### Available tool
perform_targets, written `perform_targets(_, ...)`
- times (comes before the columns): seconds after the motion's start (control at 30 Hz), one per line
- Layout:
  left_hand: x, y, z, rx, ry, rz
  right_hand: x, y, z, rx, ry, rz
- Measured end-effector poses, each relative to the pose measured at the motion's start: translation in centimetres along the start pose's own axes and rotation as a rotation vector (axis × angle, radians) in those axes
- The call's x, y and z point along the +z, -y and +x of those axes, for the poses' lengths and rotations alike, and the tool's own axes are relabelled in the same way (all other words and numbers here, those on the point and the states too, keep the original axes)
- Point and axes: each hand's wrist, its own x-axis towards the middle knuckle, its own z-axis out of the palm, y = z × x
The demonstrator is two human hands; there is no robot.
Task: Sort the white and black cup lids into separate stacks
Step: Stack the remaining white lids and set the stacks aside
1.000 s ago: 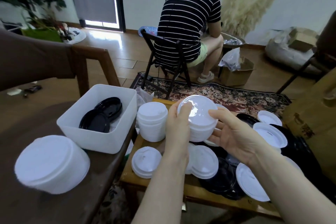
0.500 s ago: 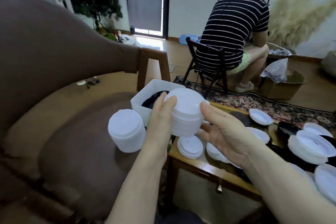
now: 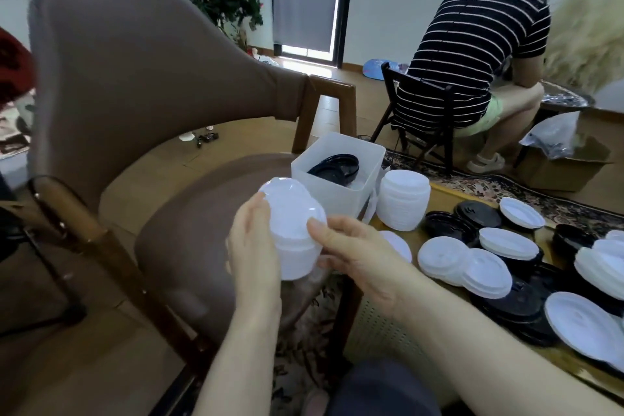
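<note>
Both of my hands hold a tall stack of white lids (image 3: 293, 223) over the brown chair seat, its top lid tilted. My left hand (image 3: 251, 246) grips its left side and my right hand (image 3: 354, 257) its right side. Whether its bottom rests on the seat is hidden. A second white stack (image 3: 403, 201) stands on the low wooden table (image 3: 442, 194). Black lids (image 3: 334, 165) lie in a white bin (image 3: 337, 192) on the seat. Loose white lids (image 3: 442, 257) and black lids (image 3: 477, 214) are mixed across the table at right.
The brown armchair (image 3: 152, 94) fills the left, its wooden arm close on my left. A person in a striped shirt (image 3: 472, 44) sits on a dark chair beyond the table, back to me. A cardboard box (image 3: 567, 169) sits on the floor at far right.
My hands carried the white stack from above the table leftward over the chair seat. The separate white stack that stood on the seat is no longer seen apart from it.
</note>
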Motion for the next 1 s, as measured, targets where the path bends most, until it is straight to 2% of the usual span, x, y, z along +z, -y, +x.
perform_targets(0.13,-1.8,4.0,-1.4,-0.034,-0.247,0.081,1.3,-3.8,-0.2,0.023,0.086,-0.097)
perform_targets(0.23,-2.3,5.1,-1.4,-0.069,-0.336,0.077,2.5,-5.6,0.0,0.000,0.117,-0.166)
perform_targets(0.33,-2.6,5.5,-0.4,-0.050,-0.315,0.042,3.2,-6.6,1.0,-0.097,0.055,-0.334)
perform_targets(0.4,-2.9,5.7,0.1,-0.029,-0.288,0.040,3.7,-6.6,1.5,-0.127,0.027,-0.362)
perform_targets(0.57,-3.7,6.8,0.2,0.029,-0.220,0.057,4.7,-7.0,2.1,-0.140,-0.027,-0.315)
perform_targets(0.8,-4.2,7.1,1.8,0.095,-0.135,0.120,4.5,-6.6,2.3,-0.107,-0.004,-0.212)
perform_targets(0.87,-4.0,7.1,1.2,0.172,-0.158,0.198,3.6,-6.1,1.8,-0.090,-0.037,-0.243)
perform_targets(1.0,-2.6,6.3,-0.9,0.437,-0.198,0.340,0.9,-4.7,0.3,-0.134,-0.091,-0.299)
